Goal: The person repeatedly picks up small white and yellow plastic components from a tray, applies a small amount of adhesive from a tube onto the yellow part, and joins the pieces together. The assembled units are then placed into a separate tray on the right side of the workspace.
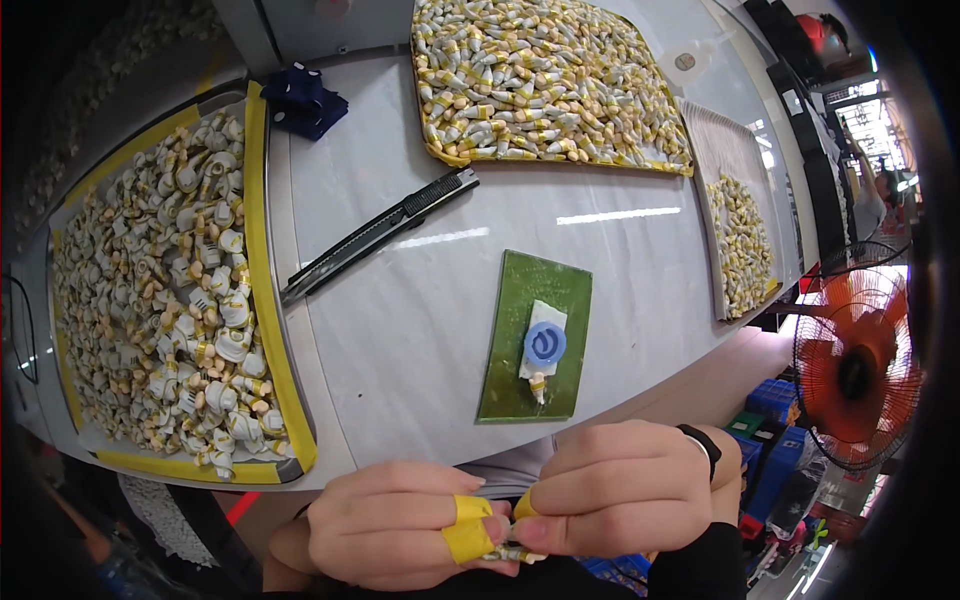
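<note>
My left hand (395,525) and my right hand (625,490) meet at the table's near edge, fingers pinched together. Yellow tape wraps fingertips on both. Between them are small white-and-yellow pieces (515,553), mostly covered by the fingers; their exact kind does not show. Just beyond lies a green cutting mat (492,385). On it rests a blue round mould-like piece (545,343) atop a white pad (553,313). One small white figure-like piece (538,386) with a yellow band pokes out on the pad's near side.
A yellow-edged tray (283,385) of white pieces stands left. Another tray (560,166), heaped with yellow-banded pieces, lies at the back; a smaller tray (708,150) is on the right. Between them lie a box cutter (380,235) and dark blue cloth (305,102). An orange fan (855,370) stands beyond the table.
</note>
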### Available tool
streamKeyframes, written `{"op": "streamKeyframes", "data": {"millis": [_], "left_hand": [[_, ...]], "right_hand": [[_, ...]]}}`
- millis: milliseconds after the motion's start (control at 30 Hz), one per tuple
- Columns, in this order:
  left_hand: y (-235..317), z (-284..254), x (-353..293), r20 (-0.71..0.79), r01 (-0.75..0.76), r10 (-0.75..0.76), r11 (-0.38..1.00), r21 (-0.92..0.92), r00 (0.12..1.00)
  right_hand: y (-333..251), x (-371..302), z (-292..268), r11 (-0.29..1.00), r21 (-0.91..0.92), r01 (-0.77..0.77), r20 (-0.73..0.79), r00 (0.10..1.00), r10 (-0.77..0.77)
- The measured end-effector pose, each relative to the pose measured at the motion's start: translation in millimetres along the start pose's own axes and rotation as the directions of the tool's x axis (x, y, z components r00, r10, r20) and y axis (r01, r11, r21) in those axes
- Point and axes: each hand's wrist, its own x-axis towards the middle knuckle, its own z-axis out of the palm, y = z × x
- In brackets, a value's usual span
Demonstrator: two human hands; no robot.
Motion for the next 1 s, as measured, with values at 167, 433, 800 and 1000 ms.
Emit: {"op": "streamKeyframes", "data": {"millis": [167,433,800,1000], "left_hand": [[2,-3,4,0.066,-0.100,0.096,0.992,0.071,0.993],[1,1,-1,0.020,-0.005,0.004,1.000,0.025,1.000],[-5,1,3,0.051,0.004,-0.007,0.998,0.068,0.999],[-2,4,-3,0.175,0.549,-0.580,0.569,-0.612,0.796]], "right_hand": [[2,0,1,0.999,-0.021,0.045,-0.003,0.999,-0.045],[-1,-3,1,0.996,-0.077,0.037,-0.020,0.999,-0.039],[-5,-10,10,0.991,-0.115,-0.071,-0.151,0.987,0.054],[13,-4,11,0.979,0.190,-0.076,-0.224,0.967,0.118]]}}
